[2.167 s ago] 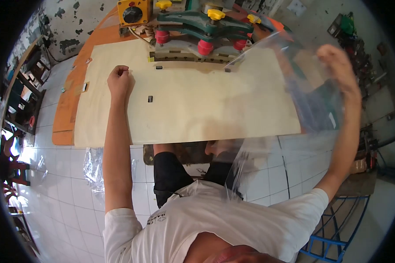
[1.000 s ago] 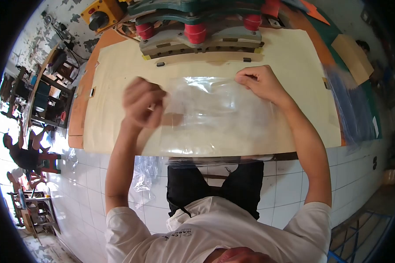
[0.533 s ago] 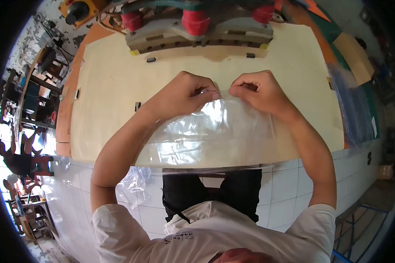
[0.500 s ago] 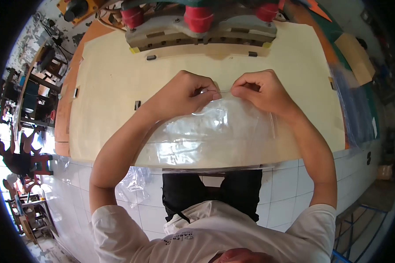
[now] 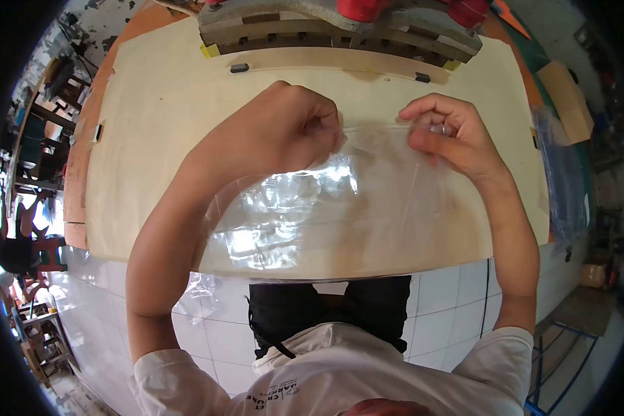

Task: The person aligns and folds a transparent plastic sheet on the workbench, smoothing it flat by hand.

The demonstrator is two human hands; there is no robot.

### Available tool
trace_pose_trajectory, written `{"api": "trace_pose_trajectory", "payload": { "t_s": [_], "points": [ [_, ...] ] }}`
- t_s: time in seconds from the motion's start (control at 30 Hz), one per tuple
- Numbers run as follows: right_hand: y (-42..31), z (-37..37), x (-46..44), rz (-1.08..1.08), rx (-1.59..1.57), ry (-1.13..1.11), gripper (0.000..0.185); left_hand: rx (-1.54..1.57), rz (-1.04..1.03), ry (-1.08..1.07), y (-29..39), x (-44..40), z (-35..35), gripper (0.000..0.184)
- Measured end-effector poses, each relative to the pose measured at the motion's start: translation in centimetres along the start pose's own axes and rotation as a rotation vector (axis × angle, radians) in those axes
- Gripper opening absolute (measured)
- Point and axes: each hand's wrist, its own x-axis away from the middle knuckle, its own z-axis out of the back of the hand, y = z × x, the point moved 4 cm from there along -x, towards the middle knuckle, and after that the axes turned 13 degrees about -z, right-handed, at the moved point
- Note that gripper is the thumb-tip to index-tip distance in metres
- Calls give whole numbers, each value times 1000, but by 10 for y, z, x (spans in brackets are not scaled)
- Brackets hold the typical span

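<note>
A clear, glossy plastic sheet (image 5: 291, 222) lies over the table's near side, its far edge raised between my hands. My left hand (image 5: 284, 128) is closed in a pinch on that far edge, left of centre. At the right part of the same edge is my right hand (image 5: 457, 135), fingers curled and the thumb a little away from the forefinger. The plastic runs in between its thumb and fingers, and a ring shows on one finger. Whether the sheet is one layer or a bag, I cannot tell.
A pale yellow sheet covers the table (image 5: 145, 139). Beyond my hands stands a grey metal machine bar (image 5: 333, 31) with red knobs; small dark blocks (image 5: 239, 68) lie before it. Folded clear plastic (image 5: 561, 173) and a cardboard piece (image 5: 565, 100) are at the right.
My right hand has moved right along the plastic's edge, its fingers loosening from a tight pinch. My left hand stays pinched on the edge. The view has shifted, with the machine higher in it.
</note>
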Motion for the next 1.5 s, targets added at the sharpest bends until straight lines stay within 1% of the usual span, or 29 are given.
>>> {"api": "trace_pose_trajectory", "payload": {
  "t_s": [0.07, 0.2, 0.3, 0.37, 0.4, 0.47, 0.5, 0.57, 0.7, 0.77, 0.8, 0.87, 0.9, 0.97, 1.0, 1.07, 1.2, 1.27, 1.4, 1.47, 1.5],
  "points": [
    [3, -3, -1, -51, -31, 52, 29, -72, 33, -99, 3, 2, 0, 14],
    [1, -5, -1, -47, 13, 78, 29, -127, -32, -98, 5, 5, 2, 16],
    [2, -3, -1, -44, 7, 84, 28, -73, -15, -103, 7, 5, 7, 15],
    [3, -2, -2, -79, 16, 82, 29, 2, 76, -143, 6, 5, 8, 16],
    [2, -2, -2, -75, 18, 83, 29, -2, 74, -141, 5, 5, 9, 16],
    [2, -2, -1, -103, 22, 75, 34, -16, 61, -153, 3, 6, 10, 16],
    [-1, -1, 0, -101, 22, 73, 34, -18, 63, -151, 4, 6, 11, 16],
    [-8, -2, 5, -105, -15, 3, 41, 74, 110, -163, 7, 7, 13, 16],
    [-1, 6, 7, -166, 3, -33, 43, 100, 121, -157, 6, 7, 12, 12],
    [3, 8, 3, -73, -101, 2, 41, 102, 116, -181, 1, 8, 12, 11],
    [4, 6, 2, -70, -101, 4, 41, 99, 114, -181, 0, 9, 12, 11],
    [3, 5, 0, -48, -120, 98, 40, 135, 96, -240, 0, 10, 10, 12],
    [4, 3, -1, -49, -120, 97, 40, 136, 97, -240, 0, 10, 10, 12],
    [6, -1, -2, -50, -135, 108, 40, 103, 53, -304, 1, 10, 7, 12],
    [7, -3, -3, -53, -135, 106, 40, 105, 54, -303, 1, 10, 5, 12],
    [5, -5, -4, -15, -155, 101, 43, 197, 112, -208, -2, 11, 2, 14],
    [4, -5, -4, -16, -188, 58, 45, 196, 74, -214, -3, 10, 2, 16],
    [5, -5, -5, -37, -222, 25, 44, 144, -95, -191, -2, 9, 2, 17],
    [5, -6, -3, -20, -255, 2, 42, 174, -56, -209, 3, 7, 2, 18],
    [5, -7, -4, -2, -220, -13, 39, 228, 10, -227, 3, 8, 3, 18],
    [6, -7, -4, 0, -221, -12, 39, 226, 10, -228, 3, 8, 3, 18]
  ]
}}
